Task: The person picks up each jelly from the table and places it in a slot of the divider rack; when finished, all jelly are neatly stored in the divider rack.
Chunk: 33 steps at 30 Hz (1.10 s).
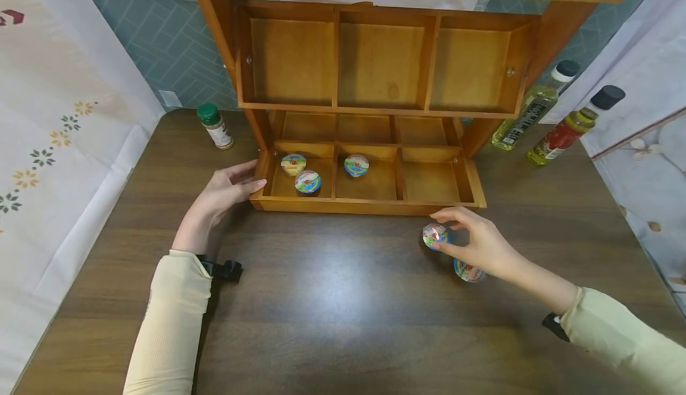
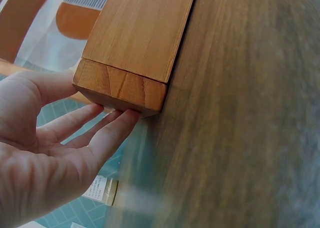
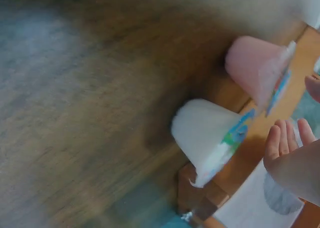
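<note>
My left hand (image 1: 227, 191) holds the front left corner of a wooden compartment shelf (image 1: 370, 206), thumb on the rim and fingertips against its outer side. In the left wrist view the fingers (image 2: 115, 130) touch the corner's side face. My right hand (image 1: 479, 241) hovers over a small lidded jelly cup (image 1: 435, 235), thumb and fingers spread around it. A second jelly cup (image 1: 469, 270) stands just below that hand. The right wrist view shows one cup with pink contents (image 3: 252, 67) and one with whitish contents (image 3: 205, 138), both apart from the fingers (image 3: 285, 138).
Two jelly cups, one yellow-lidded (image 1: 293, 164) and one blue-rimmed (image 1: 308, 182), sit in the lower left compartment. Another cup (image 1: 356, 165) is in the lower middle one. A green-capped spice jar (image 1: 216, 127) stands left of the shelf; two oil bottles (image 1: 527, 115) (image 1: 568, 133) stand right.
</note>
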### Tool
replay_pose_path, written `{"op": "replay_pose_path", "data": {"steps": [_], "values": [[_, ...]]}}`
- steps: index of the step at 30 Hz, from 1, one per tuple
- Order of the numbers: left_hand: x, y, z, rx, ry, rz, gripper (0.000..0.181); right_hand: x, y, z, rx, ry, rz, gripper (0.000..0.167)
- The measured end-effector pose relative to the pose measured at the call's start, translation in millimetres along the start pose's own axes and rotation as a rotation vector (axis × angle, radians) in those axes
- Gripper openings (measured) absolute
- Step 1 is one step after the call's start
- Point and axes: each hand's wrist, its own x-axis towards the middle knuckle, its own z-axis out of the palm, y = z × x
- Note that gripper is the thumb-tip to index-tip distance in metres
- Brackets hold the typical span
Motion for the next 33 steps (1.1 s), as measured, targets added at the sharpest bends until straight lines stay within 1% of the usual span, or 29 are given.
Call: {"op": "replay_pose_path", "data": {"steps": [6,15,20,30,33], "values": [[0.2,0.2,-0.3,-0.002,-0.001,-0.001,0.071,-0.7,0.9,7.1,-0.018,-0.030,0.004,0.057],[-0.5,2.1,0.6,-0.012,-0.001,-0.006,0.071,-0.4,5.1,8.8,-0.061,-0.014,-0.018,0.055],[-0.5,1.8,0.6,-0.013,-0.002,-0.003,0.071,-0.7,6.9,8.9,-0.061,-0.022,-0.004,0.053],[-0.4,0.9,0.1,-0.003,0.000,-0.001,0.071,1.0,5.3,7.4,-0.034,-0.080,0.050,0.052],[-0.6,0.8,0.0,0.005,0.001,-0.004,0.071,2.0,5.6,7.2,-0.052,-0.101,0.043,0.054]]}}
